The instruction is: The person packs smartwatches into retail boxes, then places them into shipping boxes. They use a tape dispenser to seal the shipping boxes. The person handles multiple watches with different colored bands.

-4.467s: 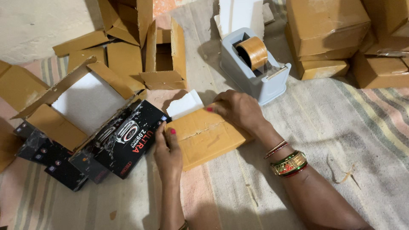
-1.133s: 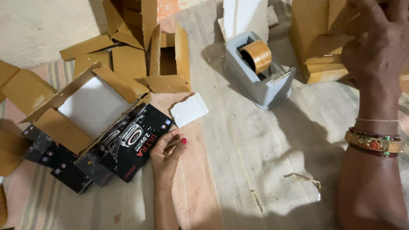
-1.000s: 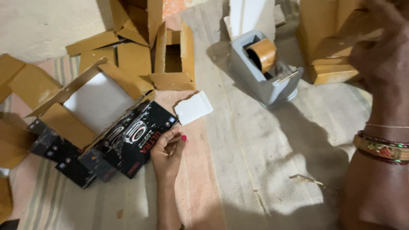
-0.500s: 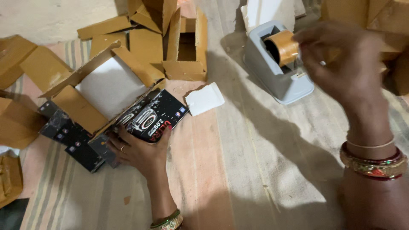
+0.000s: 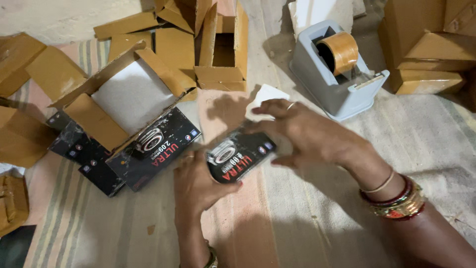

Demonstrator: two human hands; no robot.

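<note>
Both hands, left hand (image 5: 198, 186) and right hand (image 5: 307, 136), fingers clamped on a small black product box (image 5: 240, 156) above the striped floor mat (image 5: 307, 233), not yet inside the open cardboard carton (image 5: 131, 97).

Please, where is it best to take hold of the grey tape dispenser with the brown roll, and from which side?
Probably by the solid grey body of the tape dispenser, from above, fingers on its two long flat sides behind the brown tape roll. The cutter end near the right hand looks sharp, and the roll may turn, so avoid both.
</note>
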